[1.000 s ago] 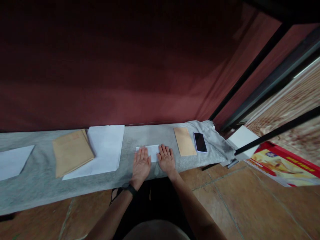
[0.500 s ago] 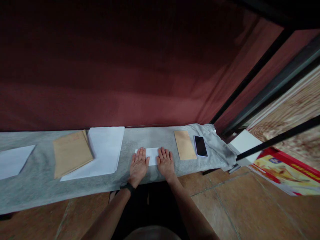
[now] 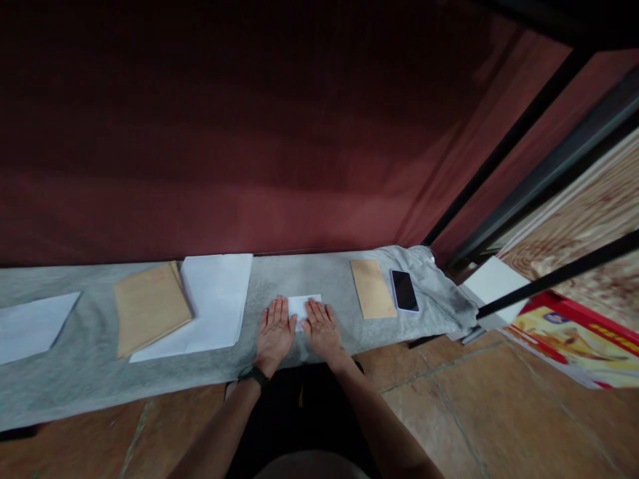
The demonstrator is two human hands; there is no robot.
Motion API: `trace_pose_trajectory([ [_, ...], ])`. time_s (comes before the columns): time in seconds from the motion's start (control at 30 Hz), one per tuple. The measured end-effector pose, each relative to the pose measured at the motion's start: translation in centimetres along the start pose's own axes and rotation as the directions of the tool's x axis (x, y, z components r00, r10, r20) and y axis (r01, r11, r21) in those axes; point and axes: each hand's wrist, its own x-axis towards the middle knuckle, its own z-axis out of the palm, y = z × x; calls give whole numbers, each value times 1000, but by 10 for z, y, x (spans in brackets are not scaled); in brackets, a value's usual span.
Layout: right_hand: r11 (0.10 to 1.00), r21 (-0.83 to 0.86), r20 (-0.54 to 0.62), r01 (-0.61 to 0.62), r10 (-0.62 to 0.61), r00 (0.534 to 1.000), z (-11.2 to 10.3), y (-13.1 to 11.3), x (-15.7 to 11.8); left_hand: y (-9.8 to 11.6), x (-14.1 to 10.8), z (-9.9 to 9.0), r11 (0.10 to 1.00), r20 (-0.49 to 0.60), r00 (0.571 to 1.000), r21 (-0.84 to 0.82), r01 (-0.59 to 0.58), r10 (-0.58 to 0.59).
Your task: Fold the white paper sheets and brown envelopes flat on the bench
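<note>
The grey cloth (image 3: pixel 269 276) bore brown envelopes (image 3: pixel 152 309), contents hidden; left hand (image 3: pixel 275 334) and right hand (image 3: pixel 323 334) lay open-palmed on white paper (image 3: pixel 298 307).

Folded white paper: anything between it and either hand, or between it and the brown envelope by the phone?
Nothing visible between the folded white paper and the left hand or right hand; both rest on it. Toward the brown envelope, only the right hand intervenes. Phone is beyond the envelope.

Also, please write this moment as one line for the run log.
left hand: flat on white paper | right hand: flat on same paper | right side: brown envelope, phone | surface: grey cloth
</note>
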Motion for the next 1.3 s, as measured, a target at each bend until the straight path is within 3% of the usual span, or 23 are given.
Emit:
trace_pose_trajectory([
  [0.17,994,-83,43,-65,69,997,-17,33,-1,1,1,-4,1000,2,1000,-15,7,-7],
  [0.37,992,-81,56,-95,100,993,-20,33,1,14,3,-12,999,22,999,-15,31,-30],
  [0.53,995,-57,77,-86,90,993,-21,34,0,52,2,-8,965,109,964,-128,-230,244],
  [0.63,993,-55,82,-105,109,991,-22,37,0,62,4,-2,950,134,947,-155,-272,293],
  [0.73,992,-46,57,-122,124,991,-20,38,0,58,10,1,940,103,942,-161,-302,320],
  [0.93,987,-31,0,-159,159,987,-17,35,0,52,21,2,954,101,957,-153,-256,273],
  [1.3,984,-36,7,-177,177,984,-19,33,3,51,34,4,976,80,980,-130,-173,184],
])
